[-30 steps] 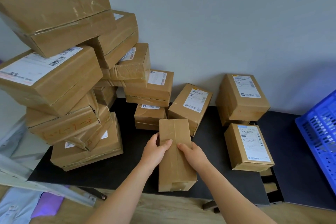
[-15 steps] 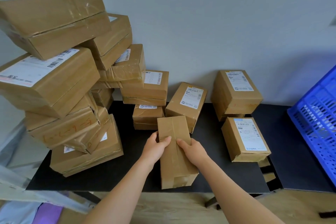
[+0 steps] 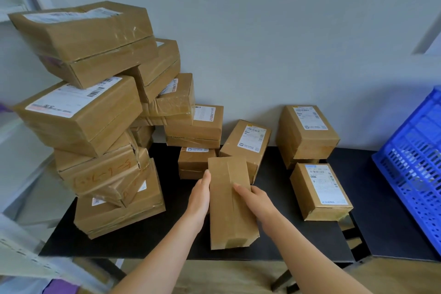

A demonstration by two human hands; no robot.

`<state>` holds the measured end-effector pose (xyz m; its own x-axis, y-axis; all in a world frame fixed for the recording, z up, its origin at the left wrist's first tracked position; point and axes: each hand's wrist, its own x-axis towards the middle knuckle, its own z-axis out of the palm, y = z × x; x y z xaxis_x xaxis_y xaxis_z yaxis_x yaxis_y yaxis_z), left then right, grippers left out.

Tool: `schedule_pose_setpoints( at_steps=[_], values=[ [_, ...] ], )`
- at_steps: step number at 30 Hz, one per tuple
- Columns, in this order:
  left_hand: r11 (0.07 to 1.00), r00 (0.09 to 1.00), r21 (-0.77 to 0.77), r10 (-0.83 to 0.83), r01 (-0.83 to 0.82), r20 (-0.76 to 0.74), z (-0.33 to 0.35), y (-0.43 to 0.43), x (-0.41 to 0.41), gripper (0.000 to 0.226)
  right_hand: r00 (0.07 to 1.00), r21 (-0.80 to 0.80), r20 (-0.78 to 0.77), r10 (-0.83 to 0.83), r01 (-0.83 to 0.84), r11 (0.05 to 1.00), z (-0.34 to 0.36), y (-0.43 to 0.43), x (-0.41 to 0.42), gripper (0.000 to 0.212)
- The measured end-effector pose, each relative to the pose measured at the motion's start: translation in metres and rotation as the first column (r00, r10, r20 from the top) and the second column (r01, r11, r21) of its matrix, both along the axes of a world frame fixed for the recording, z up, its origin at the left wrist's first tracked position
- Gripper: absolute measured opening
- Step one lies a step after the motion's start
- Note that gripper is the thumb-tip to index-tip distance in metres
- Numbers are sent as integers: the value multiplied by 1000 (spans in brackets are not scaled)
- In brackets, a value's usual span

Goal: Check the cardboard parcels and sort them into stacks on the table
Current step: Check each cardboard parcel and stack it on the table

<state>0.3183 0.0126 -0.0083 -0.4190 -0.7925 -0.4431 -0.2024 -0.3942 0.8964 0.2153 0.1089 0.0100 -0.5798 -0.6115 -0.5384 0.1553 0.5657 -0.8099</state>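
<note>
On the black tabletop [image 3: 167,241], right of the leaning stack [image 3: 95,126], the narrow parcel [image 3: 229,222] seems light, stiff and tape-slick, best held by its long sides, where the left hand [image 3: 199,198] presses flat and the right hand [image 3: 259,199] grips.

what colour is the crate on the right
Blue, a perforated plastic crate; clearest in the head view.

I have one view, the wide-angle head camera. It looks forward and steeply down across the black tabletop [image 3: 119,246] to the grey wall [image 3: 286,31]. It sits close, at arm's reach, with the left hand [image 3: 199,198] and right hand [image 3: 259,200] mid-frame.
</note>
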Motion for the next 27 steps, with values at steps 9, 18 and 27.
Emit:
schedule_pose_setpoints(
  at_steps=[9, 18, 27],
  values=[
    [993, 990, -54, 102, -108, -98, 18, 6, 3, 64, 967, -168, 23, -252, 253, 953, 16, -6, 7, 76],
    [984, 978, -97, 136, -152, -159, 32, 4, 7, 40, 967, -291, 69, -246, 256, 922, 35, -4, 11, 76],
    [985, 991, -151, 68, -85, -114, 33, 7, 13, 33, 984, -247, -14, -177, 169, 954, 34, -5, 12, 66]
  ],
)
